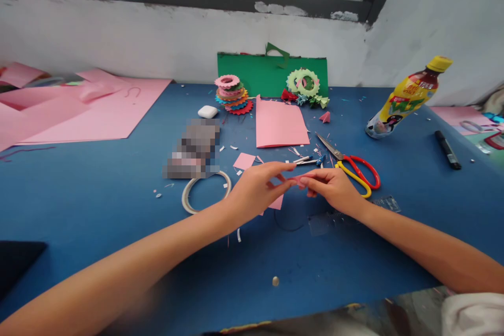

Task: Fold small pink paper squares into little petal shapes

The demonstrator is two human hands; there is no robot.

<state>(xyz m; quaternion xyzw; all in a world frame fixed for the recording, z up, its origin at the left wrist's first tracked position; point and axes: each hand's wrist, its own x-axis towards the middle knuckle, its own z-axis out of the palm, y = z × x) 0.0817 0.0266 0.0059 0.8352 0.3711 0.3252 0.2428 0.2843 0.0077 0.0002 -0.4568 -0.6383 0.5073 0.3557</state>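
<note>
Between my two hands is a small piece of pink paper [298, 180], mostly hidden by the fingers. My left hand [262, 184] pinches its left end between thumb and fingers. On the other end, the thumb and fingers of my right hand [328, 185] are closed. Loose pink paper squares [244, 161] lie beyond my left hand, with another [277, 202] partly under it. Scissors with red and yellow handles [350, 164] rest just past my right hand. A clear ruler [331, 222] lies below my right wrist, and a roll of tape [187, 197] sits beside my left forearm.
Ahead stand a folded pink sheet [281, 123], stacked scalloped paper rings [230, 95] and a green board [252, 73]. A bottle [409, 97] and a black marker [447, 150] are at the right. Large pink sheets [106, 115] cover the back left. Paper scraps dot the blue table [118, 189].
</note>
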